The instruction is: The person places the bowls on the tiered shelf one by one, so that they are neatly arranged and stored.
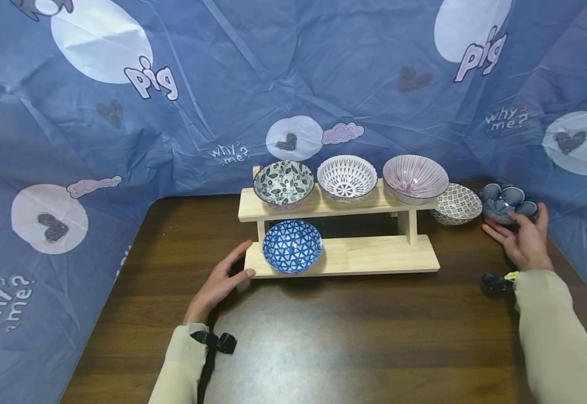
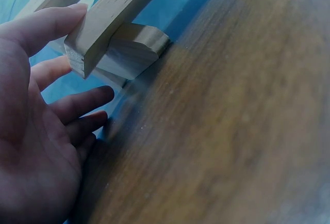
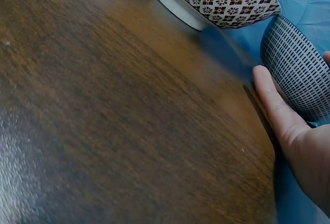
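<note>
My left hand [image 1: 219, 285] grips the left end of the lower board of a two-tier wooden stand [image 1: 374, 255], thumb at the front corner and index finger farther back. In the left wrist view the thumb and index finger touch the board end [image 2: 82, 53], while the other fingers hang apart from it. At the far right, my right hand [image 1: 525, 241] holds a dark blue bowl [image 1: 497, 212] with several small blue rounded pieces [image 1: 512, 195] in it. The right wrist view shows fingers along the side of this checked bowl [image 3: 296, 69]; its contents are hidden there.
A blue triangle-patterned bowl [image 1: 292, 247] stands on the lower board. The upper board carries a leaf-patterned bowl [image 1: 284, 182], a black-and-white bowl [image 1: 347, 177] and a purple-striped bowl [image 1: 415, 177]. A brown-patterned bowl [image 1: 457, 205] sits on the table [image 1: 364, 336], beside the held bowl. Blue cloth [image 1: 253, 67] hangs behind.
</note>
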The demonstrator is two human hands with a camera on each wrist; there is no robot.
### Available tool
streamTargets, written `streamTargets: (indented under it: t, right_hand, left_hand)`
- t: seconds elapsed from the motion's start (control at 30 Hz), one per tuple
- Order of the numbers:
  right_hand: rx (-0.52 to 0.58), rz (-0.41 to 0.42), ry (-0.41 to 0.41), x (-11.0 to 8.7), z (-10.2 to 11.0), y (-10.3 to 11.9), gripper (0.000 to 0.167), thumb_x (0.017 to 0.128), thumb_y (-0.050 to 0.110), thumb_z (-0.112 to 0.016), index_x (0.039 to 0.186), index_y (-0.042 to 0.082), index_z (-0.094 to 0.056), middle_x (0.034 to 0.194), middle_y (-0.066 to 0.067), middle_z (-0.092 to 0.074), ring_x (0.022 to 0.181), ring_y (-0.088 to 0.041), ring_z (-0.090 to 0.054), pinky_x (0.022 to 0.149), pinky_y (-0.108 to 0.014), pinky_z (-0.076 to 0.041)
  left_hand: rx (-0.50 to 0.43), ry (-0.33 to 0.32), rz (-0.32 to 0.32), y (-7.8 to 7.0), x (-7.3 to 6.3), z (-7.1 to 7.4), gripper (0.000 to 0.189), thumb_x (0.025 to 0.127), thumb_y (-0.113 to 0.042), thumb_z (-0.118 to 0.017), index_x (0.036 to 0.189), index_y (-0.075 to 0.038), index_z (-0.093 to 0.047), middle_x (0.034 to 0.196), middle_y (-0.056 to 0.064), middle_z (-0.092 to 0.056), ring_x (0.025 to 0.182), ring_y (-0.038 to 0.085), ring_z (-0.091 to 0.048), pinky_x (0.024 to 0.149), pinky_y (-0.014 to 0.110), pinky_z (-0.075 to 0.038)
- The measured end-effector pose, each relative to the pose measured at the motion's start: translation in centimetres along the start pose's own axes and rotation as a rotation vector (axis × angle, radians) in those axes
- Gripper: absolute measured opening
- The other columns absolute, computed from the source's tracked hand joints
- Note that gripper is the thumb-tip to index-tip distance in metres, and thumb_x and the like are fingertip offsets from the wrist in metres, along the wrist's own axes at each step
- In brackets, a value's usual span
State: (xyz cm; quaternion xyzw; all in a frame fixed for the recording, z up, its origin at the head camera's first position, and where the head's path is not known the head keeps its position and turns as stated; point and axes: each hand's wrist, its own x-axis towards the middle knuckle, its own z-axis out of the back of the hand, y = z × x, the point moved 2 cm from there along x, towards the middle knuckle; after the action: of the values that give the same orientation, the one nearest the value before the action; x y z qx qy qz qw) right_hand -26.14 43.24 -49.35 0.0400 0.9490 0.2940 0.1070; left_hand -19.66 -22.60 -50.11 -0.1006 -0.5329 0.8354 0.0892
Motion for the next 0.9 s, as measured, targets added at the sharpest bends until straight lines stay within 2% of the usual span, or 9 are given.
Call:
streamTargets:
  t: [0.2, 0.3, 0.47, 0.9]
  right_hand:
    - [0.076, 0.025, -0.004, 0.02, 0.16, -0.09, 0.096, 0.098, -0.015, -0.041, 0.147, 0.063, -0.013, 0.158, 0.029, 0.005, 0.084, -0.04, -0.071, 0.068, -0.059, -0.059]
    - [0.091, 0.049, -0.023, 0.09, 0.27, -0.1, 0.097, 0.096, -0.018, -0.042, 0.149, 0.059, -0.016, 0.157, 0.029, -0.002, 0.1, -0.031, -0.068, 0.068, -0.057, -0.06]
    - [0.099, 0.086, -0.052, 0.15, 0.36, -0.05, 0.098, 0.092, -0.022, -0.044, 0.149, 0.054, -0.021, 0.156, 0.029, -0.008, 0.126, -0.022, -0.053, 0.066, -0.056, -0.06]
    - [0.116, 0.121, -0.082, -0.55, 0.37, 0.19, 0.099, 0.091, -0.025, -0.042, 0.151, 0.052, -0.023, 0.155, 0.028, -0.009, 0.133, -0.016, -0.045, 0.066, -0.057, -0.06]
  left_hand:
    - [-0.006, 0.003, 0.018, 0.03, 0.07, -0.02, 0.071, 0.095, -0.031, -0.066, 0.157, -0.021, -0.033, 0.165, 0.011, -0.03, 0.155, 0.036, -0.022, 0.123, 0.067, -0.008]
    - [-0.008, 0.008, 0.029, 0.04, 0.08, 0.0, 0.071, 0.095, -0.032, -0.066, 0.157, -0.02, -0.033, 0.166, 0.012, -0.029, 0.155, 0.037, -0.021, 0.123, 0.068, -0.007]
    - [-0.008, 0.013, 0.032, 0.09, 0.1, 0.01, 0.071, 0.095, -0.031, -0.065, 0.157, -0.02, -0.033, 0.166, 0.012, -0.029, 0.155, 0.038, -0.021, 0.122, 0.069, -0.007]
    - [-0.012, 0.013, 0.034, 0.05, 0.11, -0.05, 0.071, 0.095, -0.032, -0.065, 0.157, -0.022, -0.033, 0.166, 0.011, -0.029, 0.155, 0.037, -0.021, 0.123, 0.068, -0.007]
